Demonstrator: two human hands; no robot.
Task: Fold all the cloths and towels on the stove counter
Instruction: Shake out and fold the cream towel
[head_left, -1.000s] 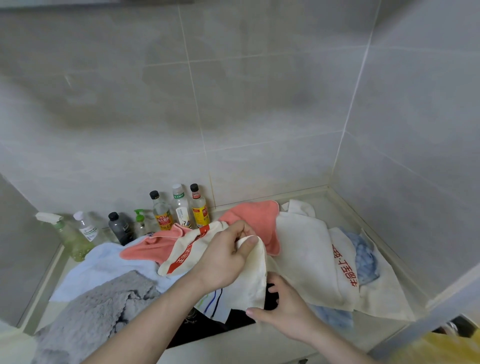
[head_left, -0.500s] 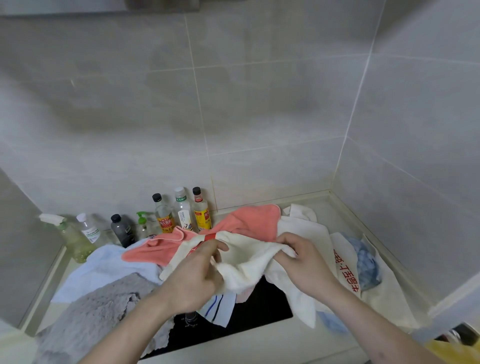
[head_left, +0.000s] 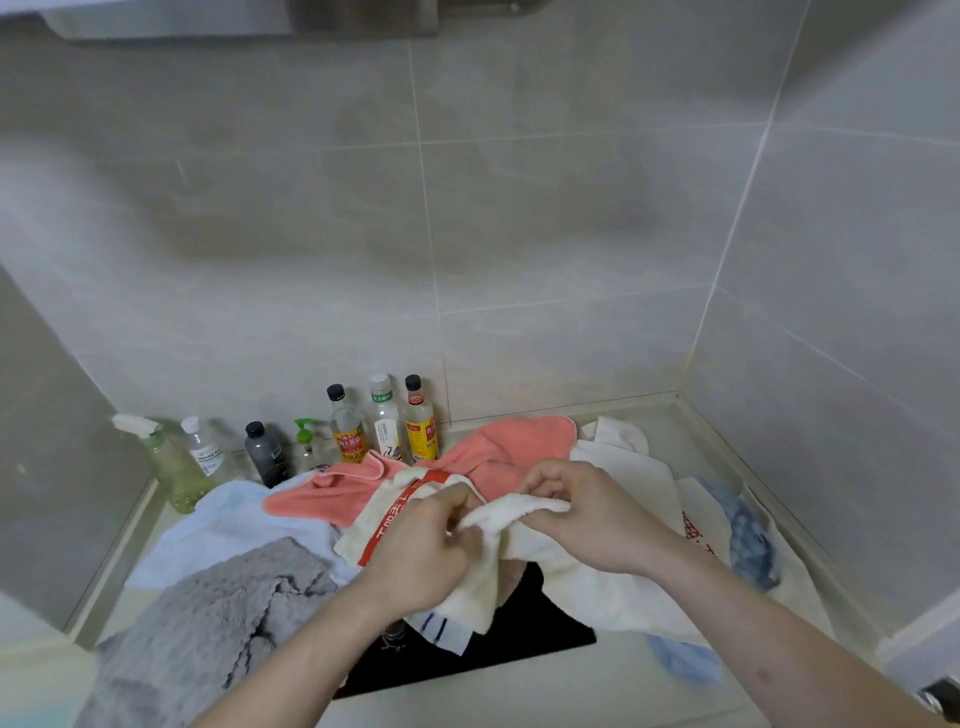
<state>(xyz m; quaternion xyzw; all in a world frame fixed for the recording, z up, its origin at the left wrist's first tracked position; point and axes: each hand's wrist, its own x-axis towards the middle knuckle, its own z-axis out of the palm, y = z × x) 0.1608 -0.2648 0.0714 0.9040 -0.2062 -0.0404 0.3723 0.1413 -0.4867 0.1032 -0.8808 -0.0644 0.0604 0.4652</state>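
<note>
Item: cream towel (head_left: 493, 561), lower centre, over black stove top (head_left: 524, 644) | Grip: your left hand (head_left: 421, 545) and right hand (head_left: 587, 519) both pinch it | Change: right hand rose from below to top edge, 2 hands now level | Meaning: fold starting; others unfolded.

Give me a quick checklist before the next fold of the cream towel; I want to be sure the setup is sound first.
1. Left hand grips the cream towel: ok.
2. Right hand grips the same towel: ok.
3. Towel edges aligned for a fold: not ok; it is bunched between the hands.
4. Flat space to lay it down: not ok; the pink cloth, grey towel and other cloths cover the counter; only part of the black stove top is bare.
5. Bottles stand upright behind the pile: ok.
6. Stove off: cannot tell.
</note>
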